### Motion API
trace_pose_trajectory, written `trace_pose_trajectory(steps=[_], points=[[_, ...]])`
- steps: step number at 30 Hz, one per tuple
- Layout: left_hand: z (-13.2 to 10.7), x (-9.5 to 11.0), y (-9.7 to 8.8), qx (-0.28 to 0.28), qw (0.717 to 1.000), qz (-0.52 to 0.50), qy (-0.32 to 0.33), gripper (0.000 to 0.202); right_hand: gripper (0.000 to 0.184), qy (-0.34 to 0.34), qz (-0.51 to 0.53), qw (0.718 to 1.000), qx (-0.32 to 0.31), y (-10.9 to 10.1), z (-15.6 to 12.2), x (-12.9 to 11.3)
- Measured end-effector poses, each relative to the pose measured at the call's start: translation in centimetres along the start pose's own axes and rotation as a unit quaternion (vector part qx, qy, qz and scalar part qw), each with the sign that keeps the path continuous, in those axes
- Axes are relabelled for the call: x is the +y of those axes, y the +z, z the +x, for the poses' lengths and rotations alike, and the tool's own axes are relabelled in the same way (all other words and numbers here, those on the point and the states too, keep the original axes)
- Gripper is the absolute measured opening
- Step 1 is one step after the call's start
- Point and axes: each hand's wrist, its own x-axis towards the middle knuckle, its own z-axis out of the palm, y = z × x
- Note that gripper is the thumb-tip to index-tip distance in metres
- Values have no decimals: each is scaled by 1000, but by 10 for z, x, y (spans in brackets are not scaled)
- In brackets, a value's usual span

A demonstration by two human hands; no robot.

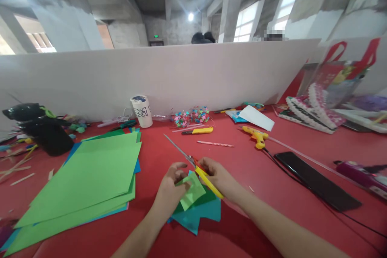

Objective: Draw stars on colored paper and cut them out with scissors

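Observation:
My left hand (172, 185) pinches a small light-green piece of paper (192, 193) between thumb and fingers. My right hand (218, 175) is closed round scissors (208, 181) with yellow and red handles, and their blades point away to the upper left, over the table. The blades lie beyond the green piece and seem close together. Beneath the green piece are several cut pieces of teal and dark-green paper (193, 218). Just past the blades, a yellow utility knife (203, 130) and a pink striped pencil (215, 144) rest on the red table (169, 246).
A stack of green sheets (84, 173) lies left, near a black bottle (45, 133). Behind stand a white cup (142, 112) and star-covered decorations (190, 117). Rightward are a yellow glue gun (256, 135) with its cord, a black phone-like slab (314, 177) and a white partition (187, 72) behind.

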Motion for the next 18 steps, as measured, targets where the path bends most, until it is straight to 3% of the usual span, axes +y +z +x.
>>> trace_pose_trajectory(steps=[6,13,18], points=[[0,14,-8,11,999,-26,18,42,16,-18,-34,997,60,9,-3,-16],[2,35,-3,-13,997,-78,2,39,21,-25,-21,993,109,11,3,-35],[-5,34,2,-78,989,-114,-45,26,26,-18,25,995,98,4,-2,-47]])
